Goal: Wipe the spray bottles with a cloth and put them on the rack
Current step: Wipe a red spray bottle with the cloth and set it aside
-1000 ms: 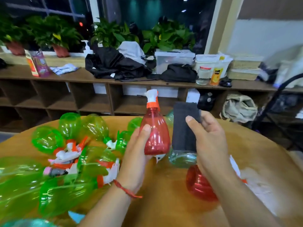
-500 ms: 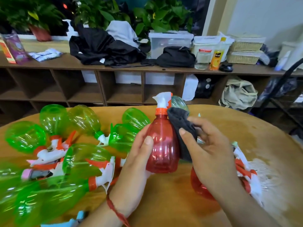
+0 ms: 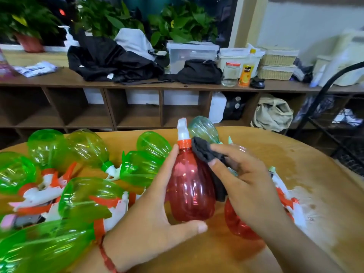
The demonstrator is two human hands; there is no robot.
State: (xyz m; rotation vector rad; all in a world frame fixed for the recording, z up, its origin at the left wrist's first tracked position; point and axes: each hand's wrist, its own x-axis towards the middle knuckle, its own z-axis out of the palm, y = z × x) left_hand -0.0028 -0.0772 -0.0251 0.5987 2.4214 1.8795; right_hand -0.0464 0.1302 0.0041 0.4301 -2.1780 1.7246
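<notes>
Left hand (image 3: 157,219) wraps the red spray bottle (image 3: 190,188) from its left side, fingers running up toward the neck and thumb lying across below the base, so the bottle stands upright in the grip; whether its base touches the round wooden table (image 3: 285,154) cannot be told. Right hand (image 3: 250,186) holds a dark cloth (image 3: 202,150) bunched under its half-bent fingers and presses it against the bottle's right shoulder, just below the orange collar and white trigger head, with the rest of the cloth hanging down between palm and bottle. The red body is translucent and no liquid level can be made out in it. Under the right wrist a second red bottle (image 3: 238,225) lies on its side, and a pale teal bottle (image 3: 203,130) shows just behind the trigger head. To the left of the left hand, a heap of green spray bottles (image 3: 86,196) lies tumbled on the table, see-through, with white and orange triggers tangled together. On the long shelf unit (image 3: 137,85) behind stand a clear glass jar (image 3: 230,73), a small bottle of orange liquid (image 3: 245,74), a clear plastic box (image 3: 191,54) whose contents are unclear, and two woven baskets (image 3: 277,62). At the far right, well apart from both hands, stands a black wire rack (image 3: 334,123).
</notes>
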